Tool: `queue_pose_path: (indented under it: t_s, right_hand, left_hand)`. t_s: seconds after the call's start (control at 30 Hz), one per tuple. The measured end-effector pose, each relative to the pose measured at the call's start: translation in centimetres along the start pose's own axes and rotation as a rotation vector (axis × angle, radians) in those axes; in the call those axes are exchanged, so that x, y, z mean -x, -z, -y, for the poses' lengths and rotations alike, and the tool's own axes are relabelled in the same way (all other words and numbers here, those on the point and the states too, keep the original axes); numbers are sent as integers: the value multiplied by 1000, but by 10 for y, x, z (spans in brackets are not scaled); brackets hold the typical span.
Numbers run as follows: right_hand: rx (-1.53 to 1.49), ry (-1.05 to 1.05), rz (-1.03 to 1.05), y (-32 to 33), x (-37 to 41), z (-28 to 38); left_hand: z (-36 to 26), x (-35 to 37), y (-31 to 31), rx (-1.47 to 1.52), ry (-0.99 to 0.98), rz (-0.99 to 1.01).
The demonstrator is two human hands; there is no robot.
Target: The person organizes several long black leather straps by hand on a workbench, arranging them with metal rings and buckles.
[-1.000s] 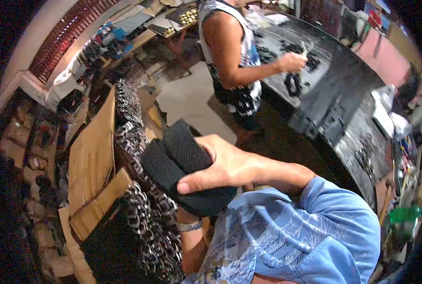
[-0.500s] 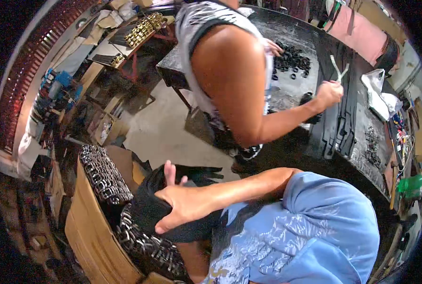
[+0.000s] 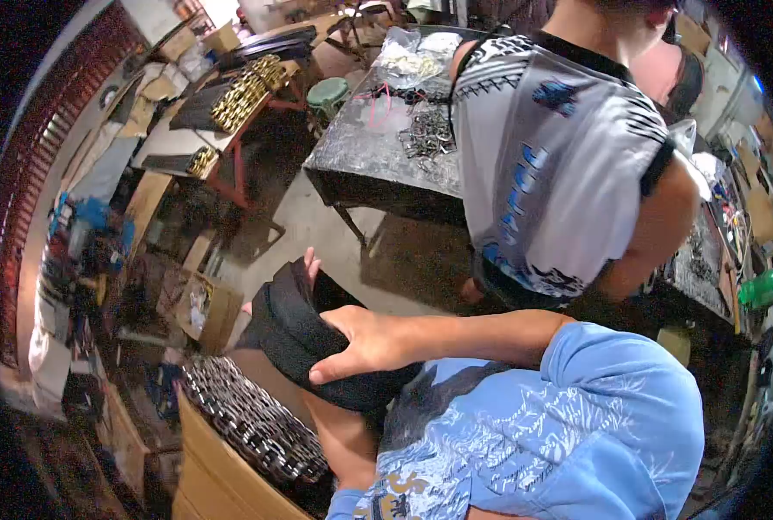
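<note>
The black bundle (image 3: 291, 334) is hovering just over the cardboard box (image 3: 222, 477), which is holding rows of metal buckles (image 3: 248, 420). The right hand (image 3: 360, 342) is pinching the bundle from on top, grip curled tight. The left hand (image 3: 310, 264) is backing it from behind, with fingertips poking out at 12 o'clock, and I can't tell its grip. Another person (image 3: 560, 156) is standing at the table (image 3: 360, 147) at 1 o'clock.

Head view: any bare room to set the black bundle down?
Bare: the gray tabletop left of the metal-parts pile, and the concrete floor between the table legs and the open carton. Crowded: the box of buckles below the black bundle and the side bench of brass parts.
</note>
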State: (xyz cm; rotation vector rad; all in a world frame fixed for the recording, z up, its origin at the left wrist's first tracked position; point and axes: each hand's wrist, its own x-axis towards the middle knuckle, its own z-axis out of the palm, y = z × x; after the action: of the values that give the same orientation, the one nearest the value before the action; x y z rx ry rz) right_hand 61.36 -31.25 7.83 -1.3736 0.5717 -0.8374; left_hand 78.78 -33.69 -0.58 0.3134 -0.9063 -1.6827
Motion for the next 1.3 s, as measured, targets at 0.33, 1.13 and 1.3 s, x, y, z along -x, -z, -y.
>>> queue_pose_path:
  t_s: [0.33,1.13,1.3]
  right_hand:
    - [-9,156,106,79,-152,0]
    - [350,848,-430,212,-344,73]
    - [374,885,-587,273,-325,105]
  left_hand:
    - [-54,-136,71,-334,-21,-232]
    - [-185,-747,94,-1273,-469,177]
    - [-108,-826,24,-1275,-520,288]
